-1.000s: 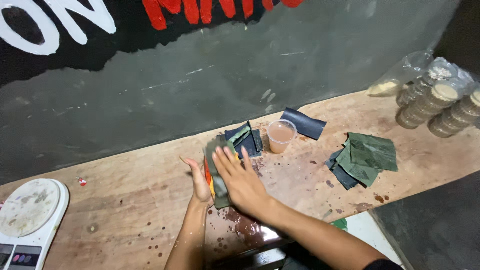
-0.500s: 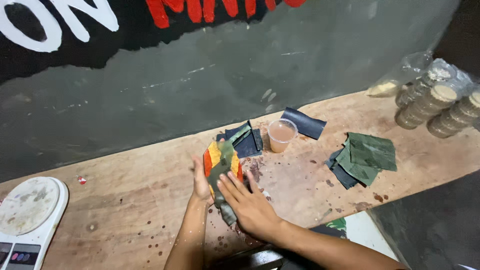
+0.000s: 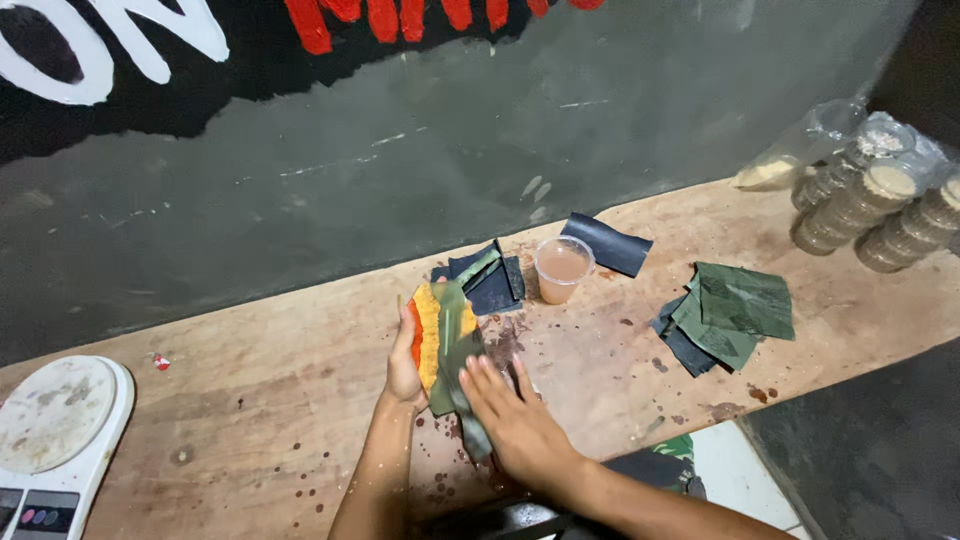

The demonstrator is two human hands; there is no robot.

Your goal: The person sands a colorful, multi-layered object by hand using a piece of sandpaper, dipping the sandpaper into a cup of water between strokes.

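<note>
Nearest the front edge of the wooden worktop [image 3: 250, 400], the right hand [image 3: 520, 425] lies flat and open, fingers stretched and pressed against the lower end of a green leaf strip [image 3: 455, 350], so its grip closes on nothing and only pins the leaf in place. Just beyond, the left hand [image 3: 405, 360] stands on edge, its grip curled loosely round the back of an orange-yellow filling [image 3: 428, 335] wrapped in that leaf, apparently holding the bundle upright so the leaf can lie against it. Behind the bundle, toward the middle of the worktop, cut dark leaf pieces [image 3: 490, 280] lie stacked beside a small plastic cup [image 3: 562, 268] of brownish liquid, within easy reach. Further right is a second pile of green leaf squares [image 3: 735, 305]. At the front left corner sits a white kitchen scale [image 3: 55, 425]; at the far right corner, stacked lidded cups [image 3: 880, 205] rest against a plastic bag [image 3: 800, 150]
</note>
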